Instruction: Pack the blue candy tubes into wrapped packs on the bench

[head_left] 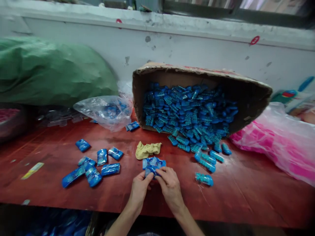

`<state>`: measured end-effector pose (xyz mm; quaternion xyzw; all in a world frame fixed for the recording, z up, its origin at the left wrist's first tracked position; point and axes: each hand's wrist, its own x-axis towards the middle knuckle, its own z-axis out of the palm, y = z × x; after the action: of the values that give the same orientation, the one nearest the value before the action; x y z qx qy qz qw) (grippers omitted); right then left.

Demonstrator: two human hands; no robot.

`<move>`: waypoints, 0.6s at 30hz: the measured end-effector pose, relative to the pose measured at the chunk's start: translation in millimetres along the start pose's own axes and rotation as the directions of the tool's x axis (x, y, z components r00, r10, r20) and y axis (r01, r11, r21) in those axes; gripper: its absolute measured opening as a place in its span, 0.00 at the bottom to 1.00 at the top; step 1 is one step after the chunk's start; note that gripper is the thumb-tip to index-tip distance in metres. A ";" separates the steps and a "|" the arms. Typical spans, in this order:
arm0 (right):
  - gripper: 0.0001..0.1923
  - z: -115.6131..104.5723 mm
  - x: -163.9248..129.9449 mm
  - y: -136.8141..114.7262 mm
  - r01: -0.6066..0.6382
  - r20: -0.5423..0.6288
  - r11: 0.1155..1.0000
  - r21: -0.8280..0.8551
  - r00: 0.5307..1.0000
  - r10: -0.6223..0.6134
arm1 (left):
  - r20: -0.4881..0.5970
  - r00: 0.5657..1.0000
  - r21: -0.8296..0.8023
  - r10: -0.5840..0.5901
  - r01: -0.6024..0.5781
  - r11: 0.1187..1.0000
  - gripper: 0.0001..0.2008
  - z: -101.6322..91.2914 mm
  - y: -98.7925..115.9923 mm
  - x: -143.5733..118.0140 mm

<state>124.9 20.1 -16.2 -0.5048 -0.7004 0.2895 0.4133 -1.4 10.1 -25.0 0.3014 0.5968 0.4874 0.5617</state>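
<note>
Near the front edge of the red table, both my hands are closed by their fingertips on a small blue printed plastic packet [150, 170]. My left hand [139, 189] pinches its left side, and my right hand [169, 184] grips the right. The fingers cover much of the packet, so whether anything is inside cannot be seen. Just beyond my fingertips lie flat blue wrappers [159, 162]. Behind them rests a crumpled yellowish cloth or glove [148, 150]. Right of my hands, a clear tube with a blue cap and blue-green beads [204, 179] lies on its side.
A tipped cardboard box [248, 98] spills many similar tubes [189, 111] onto the table [233, 200]. Several blue packets [93, 177] lie to the left. Behind them are a clear bag [108, 113] and a large green sack [54, 72]. A pink-filled bag [275, 141] sits right.
</note>
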 end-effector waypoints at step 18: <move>0.21 6.9 9.2 -5.5 -0.540 0.354 0.369 0.757 0.813 0.463 | 0.035 0.994 0.112 0.101 -0.104 0.988 0.10 -4.4 9.9 -1.5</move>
<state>114.9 27.1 -12.5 -0.4222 -0.3056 0.7163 0.4640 -7.2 11.1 -15.7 0.3702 0.5990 0.4765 0.5263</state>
